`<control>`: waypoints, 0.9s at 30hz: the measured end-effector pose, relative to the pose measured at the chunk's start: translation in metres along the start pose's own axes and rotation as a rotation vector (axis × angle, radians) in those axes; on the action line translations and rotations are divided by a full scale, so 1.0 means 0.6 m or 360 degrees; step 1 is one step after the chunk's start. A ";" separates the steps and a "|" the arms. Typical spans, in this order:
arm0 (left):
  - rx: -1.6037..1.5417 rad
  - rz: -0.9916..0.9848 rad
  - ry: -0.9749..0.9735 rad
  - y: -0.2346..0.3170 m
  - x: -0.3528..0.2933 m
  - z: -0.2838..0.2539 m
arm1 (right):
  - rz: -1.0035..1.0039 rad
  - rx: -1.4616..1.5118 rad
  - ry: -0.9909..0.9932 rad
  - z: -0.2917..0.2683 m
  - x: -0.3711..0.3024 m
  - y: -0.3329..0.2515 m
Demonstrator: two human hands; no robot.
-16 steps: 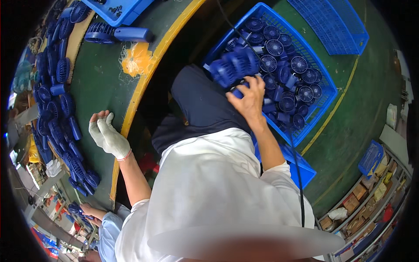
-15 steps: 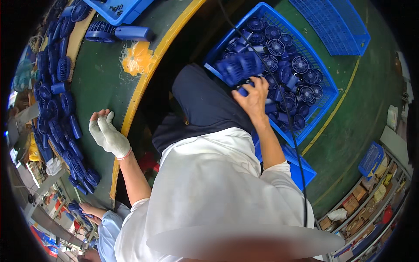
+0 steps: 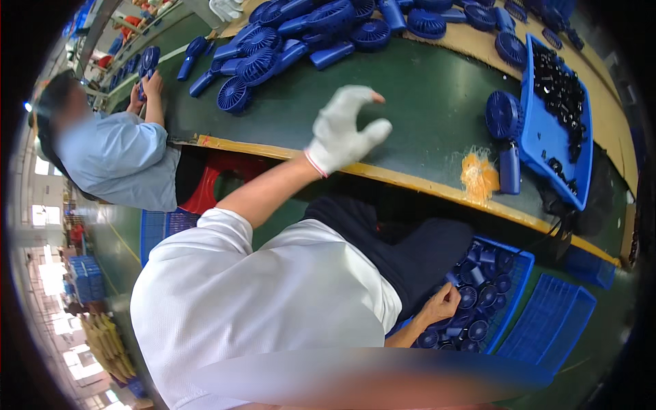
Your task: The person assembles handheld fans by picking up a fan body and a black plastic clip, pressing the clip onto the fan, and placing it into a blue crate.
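Observation:
My left hand, in a white glove with a bare fingertip showing, hovers over the green-topped table. Its thumb stands apart from the fingers and nothing is in it. My bare right hand is low beside my knee, at the near side of a blue crate full of dark blue handheld fans. Its fingers are curled together; whether a fan part is in them is hidden. Beyond my left hand lies a heap of the same fans. One single fan rests at the right of the table.
A blue tray of small black parts stands on the table's right. Orange material with loose threads lies near the yellow table edge. An empty-looking blue crate sits on the floor. At left, a co-worker holds a fan.
My view has swung left toward the table and the co-worker. The blurred fans by my right hand at the crate are no longer at it. My left hand stays open, now farther over the table.

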State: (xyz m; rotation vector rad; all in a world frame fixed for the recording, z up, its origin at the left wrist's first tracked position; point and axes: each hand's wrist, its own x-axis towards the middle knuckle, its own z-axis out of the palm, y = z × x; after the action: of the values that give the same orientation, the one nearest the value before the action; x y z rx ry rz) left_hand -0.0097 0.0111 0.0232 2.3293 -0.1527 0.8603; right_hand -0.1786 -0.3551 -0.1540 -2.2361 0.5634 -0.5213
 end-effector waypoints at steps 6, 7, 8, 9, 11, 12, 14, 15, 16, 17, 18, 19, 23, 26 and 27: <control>0.1419 0.0067 -0.0107 -0.153 0.136 -0.122 | -0.0914 0.0363 -0.0011 0.031 0.150 -0.280; 0.1583 -0.0103 -0.0342 -0.173 0.151 -0.131 | -0.1037 0.0366 0.0013 0.027 0.183 -0.312; 0.1682 -0.0225 -0.0531 -0.174 0.160 -0.134 | -0.1109 0.0356 0.0100 0.026 0.217 -0.339; 0.1713 -0.0271 -0.0619 -0.189 0.163 -0.132 | -0.1194 0.0226 0.0147 0.018 0.251 -0.365; 0.1733 -0.0365 -0.0816 -0.193 0.176 -0.117 | -0.1171 0.0204 0.0267 0.016 0.330 -0.386; 0.1721 -0.0366 -0.0812 -0.192 0.180 -0.115 | -0.1160 0.0137 0.0270 0.019 0.371 -0.393; 0.1526 -0.0495 -0.0828 -0.187 0.192 -0.104 | -0.1078 -0.0300 0.0239 0.012 0.453 -0.393; 0.1450 -0.0493 -0.0813 -0.181 0.195 -0.097 | -0.1016 -0.0556 0.0189 0.014 0.491 -0.389; 0.1459 -0.0483 -0.0747 -0.183 0.192 -0.092 | -0.0983 -0.0750 0.0109 0.021 0.519 -0.393; 0.1476 -0.0482 -0.0678 -0.191 0.185 -0.089 | -0.0956 -0.0937 0.0025 0.033 0.541 -0.401; 0.1471 -0.0454 -0.0628 -0.199 0.176 -0.093 | -0.0896 -0.1124 -0.0051 0.050 0.558 -0.407; 0.1420 -0.0472 -0.0585 -0.190 0.169 -0.100 | -0.0836 -0.1290 -0.0160 0.063 0.575 -0.408; 0.1008 -0.0502 -0.0490 -0.155 0.162 -0.081 | -0.0926 -0.1376 -0.0395 0.066 0.712 -0.310; 0.0472 -0.0521 -0.0284 -0.179 0.134 -0.053 | -0.0940 -0.1256 -0.0595 0.091 0.720 -0.316; 0.0304 -0.0496 -0.0214 -0.182 0.126 -0.050 | -0.0967 -0.1183 -0.0588 0.098 0.715 -0.321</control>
State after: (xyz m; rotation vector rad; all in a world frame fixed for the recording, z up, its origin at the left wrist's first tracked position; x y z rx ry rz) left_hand 0.0670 0.1231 0.0292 2.4996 0.2416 0.5850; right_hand 0.2480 -0.4350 0.0357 -3.1350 -0.1789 -0.1721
